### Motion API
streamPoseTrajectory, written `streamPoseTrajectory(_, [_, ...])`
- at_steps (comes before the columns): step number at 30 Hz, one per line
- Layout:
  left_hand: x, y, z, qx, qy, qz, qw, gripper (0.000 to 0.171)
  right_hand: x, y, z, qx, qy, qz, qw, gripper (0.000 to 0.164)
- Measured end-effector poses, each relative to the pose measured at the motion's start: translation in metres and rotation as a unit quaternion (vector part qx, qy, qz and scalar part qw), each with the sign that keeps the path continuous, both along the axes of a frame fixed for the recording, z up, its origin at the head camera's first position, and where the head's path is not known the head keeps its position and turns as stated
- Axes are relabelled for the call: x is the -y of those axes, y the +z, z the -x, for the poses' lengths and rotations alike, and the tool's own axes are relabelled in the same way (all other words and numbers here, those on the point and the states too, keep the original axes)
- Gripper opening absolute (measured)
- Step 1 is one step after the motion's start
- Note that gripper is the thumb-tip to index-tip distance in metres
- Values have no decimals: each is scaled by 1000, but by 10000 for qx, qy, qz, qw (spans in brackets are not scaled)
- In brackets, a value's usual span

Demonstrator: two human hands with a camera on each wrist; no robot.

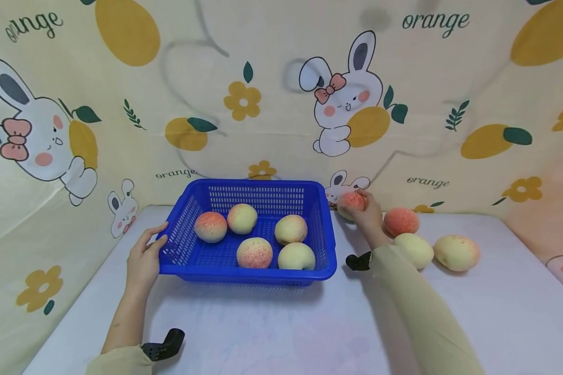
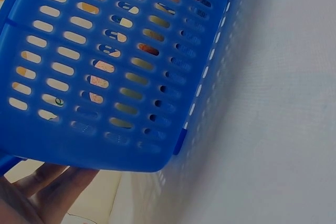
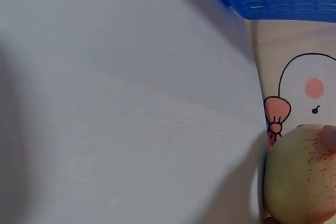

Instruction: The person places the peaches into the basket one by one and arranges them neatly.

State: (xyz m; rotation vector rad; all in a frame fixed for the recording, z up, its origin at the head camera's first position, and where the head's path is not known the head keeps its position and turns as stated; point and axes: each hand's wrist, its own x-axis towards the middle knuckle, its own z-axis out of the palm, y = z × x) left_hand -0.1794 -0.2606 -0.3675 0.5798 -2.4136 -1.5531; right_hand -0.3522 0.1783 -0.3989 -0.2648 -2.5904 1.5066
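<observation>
A blue plastic basket (image 1: 206,270) with slotted walls stands on the table, several peaches (image 1: 255,253) lying inside. At its left end my left hand (image 1: 142,263) grips the rim; in the left wrist view the fingers (image 2: 68,184) reach behind the rim of the basket (image 2: 100,148). Beyond the basket's right side, my right hand (image 1: 371,221) holds a red-and-yellow peach (image 1: 352,201) near the back edge of the table. The right wrist view shows that peach (image 3: 296,179) partly cut off, with only a bit of fingertip on it.
Right of my right forearm lie a reddish peach (image 1: 401,221), a pale peach (image 1: 415,251) and a yellowish peach (image 1: 457,253). A printed cloth (image 1: 281,140) with rabbits and oranges hangs behind the white table (image 1: 262,333). Dark camera mounts (image 1: 164,346) stick out at both wrists.
</observation>
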Motion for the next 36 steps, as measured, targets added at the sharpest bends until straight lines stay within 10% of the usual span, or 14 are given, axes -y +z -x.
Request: streamPoseTrajectory(36, [-2,0,0,-13,62,80,9999,44,3,27,-34,-599,955,300,9932,64])
